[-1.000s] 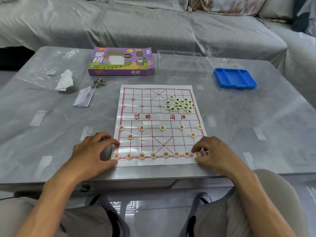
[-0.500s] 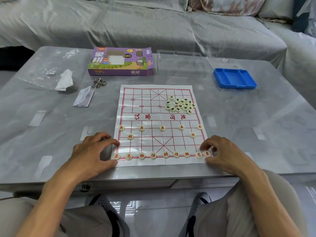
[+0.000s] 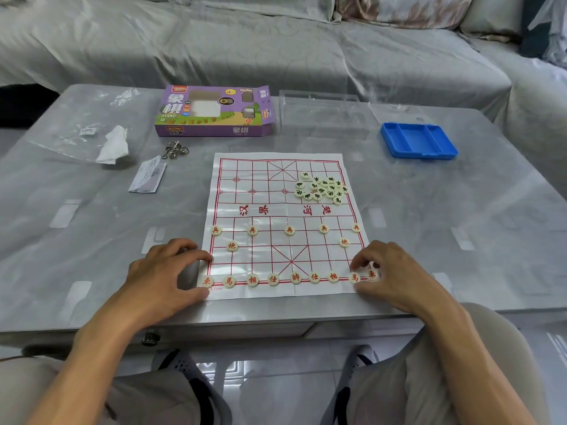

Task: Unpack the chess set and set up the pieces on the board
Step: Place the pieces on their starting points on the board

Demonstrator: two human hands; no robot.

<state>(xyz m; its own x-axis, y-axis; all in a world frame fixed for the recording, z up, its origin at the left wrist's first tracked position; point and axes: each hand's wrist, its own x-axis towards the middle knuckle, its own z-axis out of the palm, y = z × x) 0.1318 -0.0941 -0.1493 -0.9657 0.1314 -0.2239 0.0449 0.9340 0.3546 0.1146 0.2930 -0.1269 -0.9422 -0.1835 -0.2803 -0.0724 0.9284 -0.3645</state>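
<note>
Since half a second ago, I see the right hand [image 3: 389, 271] slide inward, fingers curled, pinching at the back-row pieces by the board's [image 3: 282, 222] near right corner. Left hand [image 3: 167, 276] rests curled on the table [image 3: 460, 240], fingertips touching the board's left edge, gripping nothing. Green pieces [image 3: 322, 188] sit heaped at the far right.

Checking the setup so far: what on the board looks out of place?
The green pieces lie in a loose heap on the board's far right instead of on line crossings. The red pieces near the person sit in tidy rows.
</note>
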